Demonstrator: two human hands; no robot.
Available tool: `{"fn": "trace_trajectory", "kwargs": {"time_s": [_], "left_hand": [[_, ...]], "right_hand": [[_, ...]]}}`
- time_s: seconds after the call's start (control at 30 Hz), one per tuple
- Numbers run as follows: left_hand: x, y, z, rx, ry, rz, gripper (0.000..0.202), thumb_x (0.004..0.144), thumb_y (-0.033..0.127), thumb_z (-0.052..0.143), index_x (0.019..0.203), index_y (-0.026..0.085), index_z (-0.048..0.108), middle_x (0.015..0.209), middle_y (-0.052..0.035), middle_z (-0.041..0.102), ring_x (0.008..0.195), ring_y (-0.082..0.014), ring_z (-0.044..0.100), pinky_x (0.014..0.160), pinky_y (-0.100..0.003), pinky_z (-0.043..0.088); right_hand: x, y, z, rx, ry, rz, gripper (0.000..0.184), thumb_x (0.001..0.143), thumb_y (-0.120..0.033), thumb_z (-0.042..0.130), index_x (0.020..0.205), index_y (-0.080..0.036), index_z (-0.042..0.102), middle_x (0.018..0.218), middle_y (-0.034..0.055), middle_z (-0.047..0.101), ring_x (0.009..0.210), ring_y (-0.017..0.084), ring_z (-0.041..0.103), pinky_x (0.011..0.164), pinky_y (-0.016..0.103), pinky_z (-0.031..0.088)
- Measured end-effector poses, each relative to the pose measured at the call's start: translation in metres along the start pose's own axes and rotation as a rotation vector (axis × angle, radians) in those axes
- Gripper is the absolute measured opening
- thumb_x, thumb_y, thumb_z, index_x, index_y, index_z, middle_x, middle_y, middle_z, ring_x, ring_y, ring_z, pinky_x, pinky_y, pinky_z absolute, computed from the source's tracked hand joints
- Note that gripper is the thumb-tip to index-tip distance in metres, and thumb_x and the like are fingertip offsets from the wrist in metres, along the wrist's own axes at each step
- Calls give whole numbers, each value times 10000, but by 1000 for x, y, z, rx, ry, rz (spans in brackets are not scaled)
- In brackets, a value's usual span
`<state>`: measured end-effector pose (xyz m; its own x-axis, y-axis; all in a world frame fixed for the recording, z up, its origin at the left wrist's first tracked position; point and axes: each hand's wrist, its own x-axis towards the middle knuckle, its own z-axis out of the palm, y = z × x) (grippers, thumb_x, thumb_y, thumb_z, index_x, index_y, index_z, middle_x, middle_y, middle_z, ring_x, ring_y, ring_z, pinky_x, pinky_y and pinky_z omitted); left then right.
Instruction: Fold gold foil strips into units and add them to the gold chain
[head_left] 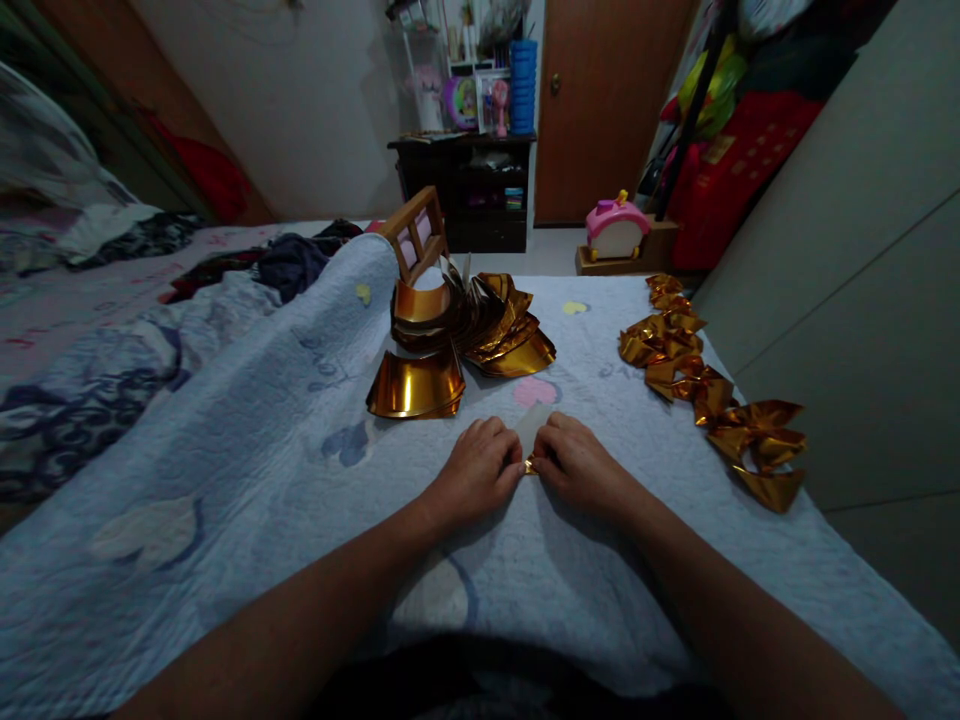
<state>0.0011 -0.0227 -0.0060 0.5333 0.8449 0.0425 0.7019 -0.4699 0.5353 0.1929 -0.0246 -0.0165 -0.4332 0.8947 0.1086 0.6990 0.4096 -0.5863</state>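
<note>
Both of my hands are pinched around a small sheet of gold foil paper [532,425] lying on the bed. Its pale back faces up, and a narrow gold edge is turned over at the near side. My left hand [484,462] grips the left end of that edge with thumb and fingers closed. At the right end, my right hand [576,464] pinches it the same way. Beyond my hands lie curved gold foil sheets [417,384] in a low stack, with a larger fanned pile [480,325] behind them.
Along the bed's right side runs a row of folded gold foil pieces [660,338]. A wooden frame [414,232] stands behind the pile. The pale blue quilt [292,520] is bunched at left. A pink toy [616,228] and a dark cabinet [465,190] are farther back.
</note>
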Motion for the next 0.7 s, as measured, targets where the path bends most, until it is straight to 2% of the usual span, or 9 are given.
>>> {"fn": "trace_trajectory", "kwargs": {"time_s": [0.37, 0.7], "left_hand": [[-1, 2, 1, 53, -46, -53, 61, 915, 249, 597, 881, 200, 605, 985, -47, 572, 984, -234, 498, 857, -374, 394], [-2, 5, -5, 49, -98, -103, 57, 916, 261, 575, 913, 214, 608, 1033, -40, 570, 1025, -239, 477, 898, -383, 375]], "right_hand": [[0, 2, 1, -23, 23, -30, 85, 845, -116, 565, 813, -192, 544, 841, 37, 557, 812, 191, 483, 736, 323, 350], [-2, -2, 1, -110, -33, -15, 115, 904, -136, 531, 834, -182, 611, 888, 53, 567, 848, 196, 494, 754, 328, 339]]}}
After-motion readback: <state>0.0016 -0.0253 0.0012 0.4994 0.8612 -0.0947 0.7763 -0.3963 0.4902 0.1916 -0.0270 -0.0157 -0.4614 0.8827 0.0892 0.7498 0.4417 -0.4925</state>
